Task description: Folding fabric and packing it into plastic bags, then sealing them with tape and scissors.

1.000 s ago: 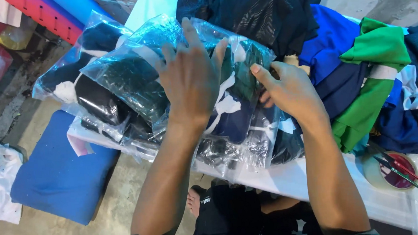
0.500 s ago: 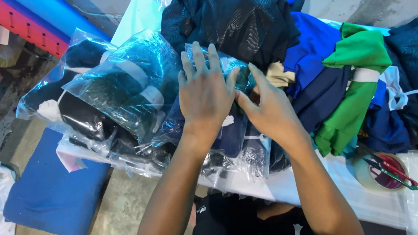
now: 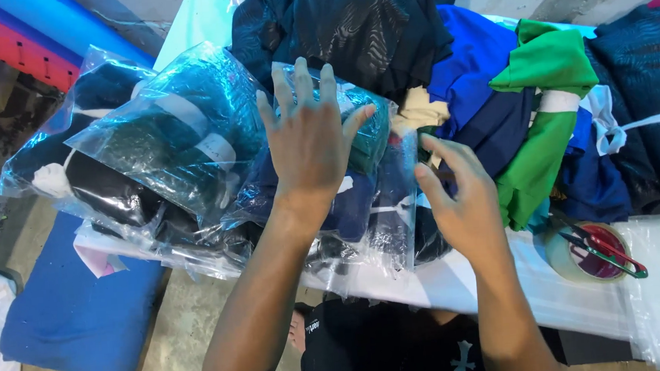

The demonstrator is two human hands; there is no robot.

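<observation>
The left hand (image 3: 308, 137) lies flat with fingers spread on a clear plastic bag (image 3: 359, 168) of dark clothes, on the tabletop (image 3: 458, 281) edge. The right hand (image 3: 461, 200), open and loose, hovers just right of this bag, holding nothing. Beyond the bag lies a green garment (image 3: 543, 111).

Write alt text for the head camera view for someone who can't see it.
A person's left hand presses flat on a bagged garment atop a pile of clear bags, while the right hand hovers open beside it. Loose blue, green and dark clothes are heaped on the table, with scissors resting on a tape roll at right.
</observation>
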